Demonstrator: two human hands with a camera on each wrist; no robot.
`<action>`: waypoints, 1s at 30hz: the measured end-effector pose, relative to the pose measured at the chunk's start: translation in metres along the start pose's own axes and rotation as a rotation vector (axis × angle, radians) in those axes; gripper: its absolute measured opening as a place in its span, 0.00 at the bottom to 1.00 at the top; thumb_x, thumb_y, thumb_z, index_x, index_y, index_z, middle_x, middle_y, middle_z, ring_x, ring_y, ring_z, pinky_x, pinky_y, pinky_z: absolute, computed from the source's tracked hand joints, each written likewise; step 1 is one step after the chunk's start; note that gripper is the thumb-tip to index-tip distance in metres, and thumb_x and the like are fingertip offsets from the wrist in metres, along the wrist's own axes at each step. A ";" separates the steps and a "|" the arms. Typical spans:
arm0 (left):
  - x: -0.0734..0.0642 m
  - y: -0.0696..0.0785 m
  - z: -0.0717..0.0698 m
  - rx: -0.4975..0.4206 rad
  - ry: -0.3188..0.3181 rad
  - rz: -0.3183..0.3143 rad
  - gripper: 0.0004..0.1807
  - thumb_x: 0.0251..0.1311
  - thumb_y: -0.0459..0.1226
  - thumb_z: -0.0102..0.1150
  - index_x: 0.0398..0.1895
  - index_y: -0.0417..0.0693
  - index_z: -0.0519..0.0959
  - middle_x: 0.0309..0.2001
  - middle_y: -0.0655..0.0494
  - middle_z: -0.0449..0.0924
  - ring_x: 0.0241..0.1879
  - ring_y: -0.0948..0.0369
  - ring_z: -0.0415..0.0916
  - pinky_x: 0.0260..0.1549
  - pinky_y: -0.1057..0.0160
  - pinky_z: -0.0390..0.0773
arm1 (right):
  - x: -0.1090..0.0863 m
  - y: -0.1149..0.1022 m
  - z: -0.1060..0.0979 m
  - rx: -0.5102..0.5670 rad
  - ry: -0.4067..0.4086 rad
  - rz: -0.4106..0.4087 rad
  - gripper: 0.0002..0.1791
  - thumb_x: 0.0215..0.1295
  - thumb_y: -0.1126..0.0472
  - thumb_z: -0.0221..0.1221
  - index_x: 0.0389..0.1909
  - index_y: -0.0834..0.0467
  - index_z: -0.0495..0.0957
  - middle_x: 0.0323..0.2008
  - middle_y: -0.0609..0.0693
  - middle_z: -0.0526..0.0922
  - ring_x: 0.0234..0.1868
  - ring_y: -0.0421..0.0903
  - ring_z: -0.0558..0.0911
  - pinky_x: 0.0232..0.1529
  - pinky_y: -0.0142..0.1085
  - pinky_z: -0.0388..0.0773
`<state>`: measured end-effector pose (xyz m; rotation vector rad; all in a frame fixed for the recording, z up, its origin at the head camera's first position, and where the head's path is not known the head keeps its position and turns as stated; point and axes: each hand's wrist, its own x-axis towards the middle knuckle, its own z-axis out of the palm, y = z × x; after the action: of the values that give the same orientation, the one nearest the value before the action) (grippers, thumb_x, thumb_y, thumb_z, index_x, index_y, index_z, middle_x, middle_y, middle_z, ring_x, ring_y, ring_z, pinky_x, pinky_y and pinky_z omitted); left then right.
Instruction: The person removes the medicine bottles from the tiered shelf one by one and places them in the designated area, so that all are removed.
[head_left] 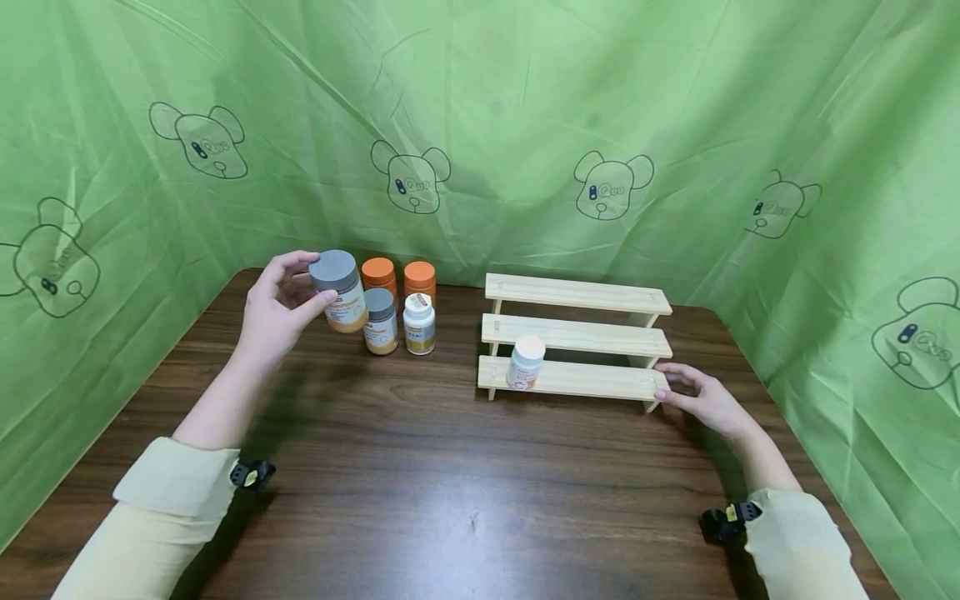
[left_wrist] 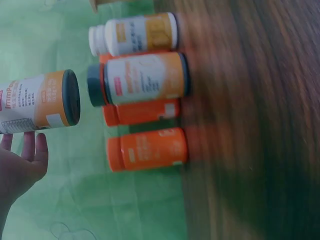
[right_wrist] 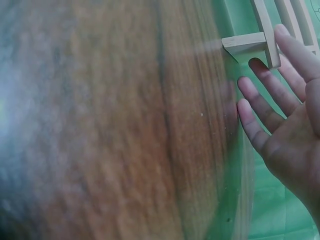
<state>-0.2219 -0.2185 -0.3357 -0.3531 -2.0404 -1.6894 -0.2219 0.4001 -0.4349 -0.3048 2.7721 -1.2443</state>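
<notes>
My left hand (head_left: 276,304) grips a large supplement jar (head_left: 347,308) with a grey lid, thumb in front, fingers behind. In the left wrist view the jar's dark base (left_wrist: 71,97) hangs higher than the standing bottles' bases. Beside it stand a smaller grey-lidded jar (head_left: 381,332), a white-capped bottle (head_left: 419,332) and two orange bottles (head_left: 378,271) behind them. My right hand (head_left: 701,398) holds the right end of a three-step wooden rack (head_left: 592,380), thumb at the lowest step's end. A white bottle (head_left: 527,363) stands on that step's left part.
The rack's middle step (head_left: 592,335) and top step (head_left: 577,292) rise toward the back. A green curtain (head_left: 510,100) hangs behind and along both sides of the dark wooden table (head_left: 420,483).
</notes>
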 end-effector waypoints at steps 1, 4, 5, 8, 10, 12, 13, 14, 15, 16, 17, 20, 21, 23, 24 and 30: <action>0.000 -0.003 -0.002 0.008 0.005 -0.005 0.27 0.53 0.27 0.65 0.58 0.40 0.70 0.50 0.63 0.77 0.45 0.65 0.76 0.42 0.73 0.75 | 0.000 0.001 0.000 -0.002 -0.001 0.002 0.29 0.63 0.54 0.61 0.62 0.59 0.68 0.54 0.60 0.76 0.47 0.27 0.74 0.44 0.22 0.72; 0.000 -0.005 -0.006 0.045 0.017 -0.011 0.27 0.53 0.28 0.65 0.58 0.40 0.70 0.49 0.63 0.77 0.45 0.66 0.75 0.41 0.73 0.74 | 0.001 0.003 0.000 -0.008 -0.007 -0.001 0.29 0.63 0.53 0.61 0.62 0.59 0.68 0.54 0.61 0.76 0.47 0.26 0.74 0.44 0.23 0.72; 0.000 -0.007 -0.007 0.052 0.022 -0.015 0.27 0.53 0.29 0.65 0.58 0.40 0.70 0.49 0.64 0.77 0.45 0.66 0.75 0.41 0.73 0.74 | 0.001 0.004 0.000 -0.010 -0.007 -0.002 0.29 0.63 0.53 0.61 0.62 0.59 0.68 0.54 0.61 0.76 0.47 0.26 0.74 0.44 0.22 0.72; -0.001 -0.009 -0.008 0.079 0.029 -0.031 0.27 0.54 0.29 0.65 0.58 0.39 0.69 0.49 0.64 0.76 0.45 0.66 0.75 0.40 0.73 0.73 | 0.001 0.004 0.000 -0.020 -0.003 -0.003 0.28 0.63 0.53 0.61 0.62 0.59 0.68 0.53 0.61 0.77 0.47 0.26 0.74 0.44 0.22 0.71; -0.001 -0.012 -0.009 0.082 0.034 -0.043 0.27 0.55 0.30 0.64 0.58 0.39 0.69 0.48 0.64 0.76 0.44 0.66 0.74 0.40 0.73 0.73 | 0.001 0.003 0.000 -0.028 -0.007 -0.009 0.28 0.63 0.54 0.61 0.62 0.59 0.68 0.53 0.61 0.77 0.47 0.26 0.74 0.44 0.21 0.70; -0.001 -0.015 -0.011 0.085 0.037 -0.054 0.27 0.55 0.30 0.64 0.59 0.39 0.69 0.48 0.63 0.75 0.45 0.66 0.74 0.40 0.73 0.74 | 0.001 0.001 -0.001 -0.030 -0.013 -0.010 0.28 0.63 0.54 0.61 0.62 0.59 0.68 0.53 0.62 0.77 0.47 0.26 0.74 0.44 0.21 0.69; -0.001 -0.017 -0.011 0.086 0.038 -0.058 0.27 0.55 0.30 0.64 0.59 0.39 0.69 0.48 0.62 0.75 0.45 0.66 0.74 0.40 0.73 0.74 | 0.001 0.000 -0.001 -0.034 -0.016 -0.011 0.28 0.63 0.55 0.61 0.62 0.60 0.68 0.53 0.62 0.77 0.47 0.27 0.74 0.44 0.21 0.69; -0.001 -0.020 -0.012 0.087 0.038 -0.060 0.27 0.55 0.30 0.64 0.59 0.38 0.69 0.49 0.61 0.75 0.45 0.66 0.74 0.40 0.74 0.74 | 0.000 -0.001 -0.001 -0.037 -0.022 -0.011 0.28 0.63 0.55 0.61 0.62 0.60 0.67 0.54 0.62 0.77 0.47 0.27 0.73 0.44 0.21 0.69; -0.001 -0.022 -0.012 0.093 0.036 -0.062 0.27 0.55 0.30 0.64 0.59 0.38 0.69 0.49 0.59 0.75 0.45 0.66 0.74 0.40 0.74 0.74 | 0.000 -0.003 -0.001 -0.041 -0.029 -0.011 0.29 0.63 0.55 0.61 0.63 0.60 0.67 0.54 0.62 0.77 0.47 0.27 0.73 0.44 0.21 0.68; 0.000 -0.024 -0.013 0.097 0.034 -0.063 0.27 0.55 0.30 0.64 0.59 0.37 0.68 0.50 0.58 0.75 0.45 0.67 0.74 0.40 0.74 0.74 | 0.000 -0.004 -0.002 -0.044 -0.032 -0.008 0.29 0.64 0.54 0.61 0.63 0.59 0.67 0.54 0.62 0.77 0.47 0.28 0.73 0.44 0.21 0.68; 0.000 -0.027 -0.013 0.104 0.031 -0.064 0.27 0.55 0.29 0.64 0.59 0.37 0.68 0.50 0.57 0.75 0.45 0.67 0.74 0.40 0.74 0.74 | 0.000 -0.004 -0.002 -0.047 -0.036 -0.006 0.29 0.64 0.54 0.60 0.63 0.59 0.67 0.54 0.62 0.77 0.48 0.28 0.73 0.44 0.21 0.68; 0.001 -0.033 -0.013 0.135 0.020 -0.072 0.27 0.55 0.30 0.64 0.59 0.37 0.69 0.52 0.53 0.75 0.45 0.67 0.74 0.41 0.74 0.74 | 0.000 -0.006 -0.003 -0.055 -0.041 -0.004 0.29 0.64 0.54 0.60 0.64 0.59 0.66 0.55 0.62 0.77 0.48 0.29 0.73 0.44 0.22 0.69; 0.002 -0.034 -0.013 0.144 0.017 -0.077 0.27 0.55 0.30 0.64 0.59 0.37 0.69 0.52 0.53 0.75 0.45 0.66 0.74 0.41 0.74 0.74 | 0.000 -0.006 -0.003 -0.057 -0.042 -0.004 0.29 0.64 0.54 0.60 0.64 0.59 0.66 0.55 0.62 0.77 0.48 0.29 0.73 0.44 0.22 0.69; 0.002 -0.037 -0.012 0.164 0.012 -0.087 0.27 0.55 0.30 0.64 0.59 0.37 0.69 0.52 0.50 0.75 0.44 0.66 0.74 0.41 0.74 0.74 | 0.000 -0.006 -0.002 -0.061 -0.040 -0.003 0.29 0.64 0.54 0.60 0.64 0.59 0.66 0.55 0.61 0.77 0.48 0.29 0.73 0.44 0.22 0.69; 0.003 -0.039 -0.012 0.173 0.008 -0.093 0.27 0.55 0.30 0.64 0.59 0.37 0.69 0.52 0.49 0.75 0.44 0.66 0.74 0.41 0.75 0.73 | 0.000 -0.005 -0.002 -0.062 -0.036 -0.002 0.29 0.64 0.54 0.60 0.63 0.59 0.67 0.55 0.61 0.77 0.48 0.28 0.73 0.44 0.22 0.69; 0.006 -0.062 -0.015 0.187 -0.028 -0.130 0.28 0.55 0.32 0.65 0.59 0.41 0.69 0.53 0.46 0.73 0.44 0.65 0.73 0.40 0.75 0.74 | 0.001 -0.002 -0.002 -0.044 -0.043 -0.007 0.29 0.64 0.54 0.60 0.63 0.59 0.66 0.55 0.62 0.77 0.48 0.28 0.73 0.44 0.22 0.69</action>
<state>-0.2536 -0.2470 -0.3837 -0.1860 -2.2635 -1.5574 -0.2227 0.4000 -0.4321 -0.3415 2.7669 -1.1658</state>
